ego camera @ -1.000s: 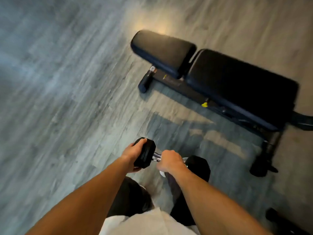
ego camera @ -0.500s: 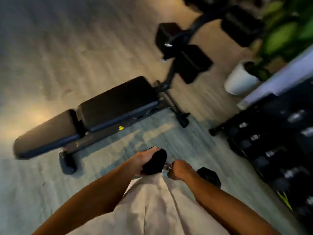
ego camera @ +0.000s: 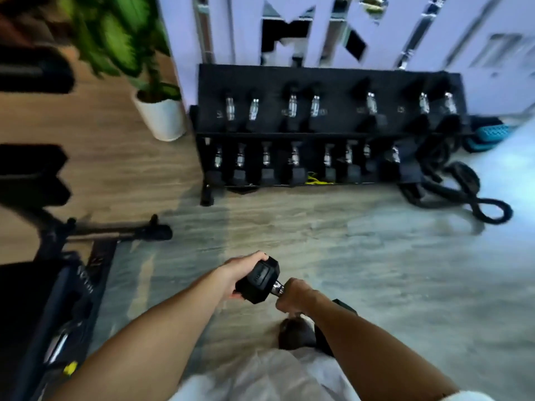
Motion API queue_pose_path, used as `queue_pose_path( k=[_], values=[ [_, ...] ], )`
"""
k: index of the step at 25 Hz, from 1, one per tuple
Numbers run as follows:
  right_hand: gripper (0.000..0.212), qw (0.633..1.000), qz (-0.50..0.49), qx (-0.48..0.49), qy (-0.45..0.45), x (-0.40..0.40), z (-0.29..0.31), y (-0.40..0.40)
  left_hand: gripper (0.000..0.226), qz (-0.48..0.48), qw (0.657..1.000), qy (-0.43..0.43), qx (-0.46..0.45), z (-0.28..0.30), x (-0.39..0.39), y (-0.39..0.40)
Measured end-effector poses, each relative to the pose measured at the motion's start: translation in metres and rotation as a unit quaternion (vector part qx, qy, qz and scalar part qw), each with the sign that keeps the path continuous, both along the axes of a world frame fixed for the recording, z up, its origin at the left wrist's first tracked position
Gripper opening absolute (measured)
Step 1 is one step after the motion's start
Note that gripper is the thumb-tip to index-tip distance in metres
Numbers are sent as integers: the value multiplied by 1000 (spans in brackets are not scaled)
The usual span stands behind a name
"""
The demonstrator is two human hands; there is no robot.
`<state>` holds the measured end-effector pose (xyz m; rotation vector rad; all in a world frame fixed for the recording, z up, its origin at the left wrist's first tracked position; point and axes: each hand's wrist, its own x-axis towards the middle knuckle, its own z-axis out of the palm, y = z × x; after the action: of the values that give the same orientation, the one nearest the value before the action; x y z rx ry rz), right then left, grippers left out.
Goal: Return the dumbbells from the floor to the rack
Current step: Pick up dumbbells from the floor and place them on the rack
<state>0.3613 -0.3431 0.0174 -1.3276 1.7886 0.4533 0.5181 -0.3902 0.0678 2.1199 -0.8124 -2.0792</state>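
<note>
The right hand (ego camera: 292,293) gripped the handle of a black dumbbell (ego camera: 260,280), the left hand (ego camera: 240,274) cupped around its left head, held above the floor (ego camera: 376,256), the rack (ego camera: 327,131) far ahead

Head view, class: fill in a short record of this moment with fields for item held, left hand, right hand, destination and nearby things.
Item held: black hexagonal rubber dumbbell, off the floor
Left hand: cups its nearer head
Right hand: grips its chrome handle
Destination: black two-tier dumbbell rack, ahead against the wall, both tiers mostly full
Nearby: white plant pot left of rack; black coiled rope at its right
</note>
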Motion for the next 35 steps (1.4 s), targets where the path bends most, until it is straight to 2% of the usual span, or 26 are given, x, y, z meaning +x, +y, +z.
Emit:
queue_pose_path(
  k=[4, 8, 11, 14, 25, 30, 35],
  values=[
    [14, 994, -104, -11, -15, -103, -7, -25, 52, -94, 994, -39, -26, 2, -117, -54],
    [13, 984, -176, -10, -26, -212, -20, -60, 43, -164, 985, -50, -34, 1, -244, -106],
    [20, 979, -202, -6, -28, -279, -15, -83, 40, -202, 977, -50, -35, 7, -318, -136],
    [16, 976, -217, -7, -23, -334, -13, -105, 40, -225, 972, -62, -34, 9, -377, -164],
    [9, 931, -361, 3, -52, -475, -11, -186, 54, -371, 926, -50, -41, -17, -556, -280],
    [15, 912, -407, 13, -51, -540, -20, -272, 49, -396, 917, -15, -38, -26, -627, -370],
    [15, 922, -386, -3, -39, -604, -8, -391, 46, -362, 929, -10, -71, -13, -681, -485]
  ],
)
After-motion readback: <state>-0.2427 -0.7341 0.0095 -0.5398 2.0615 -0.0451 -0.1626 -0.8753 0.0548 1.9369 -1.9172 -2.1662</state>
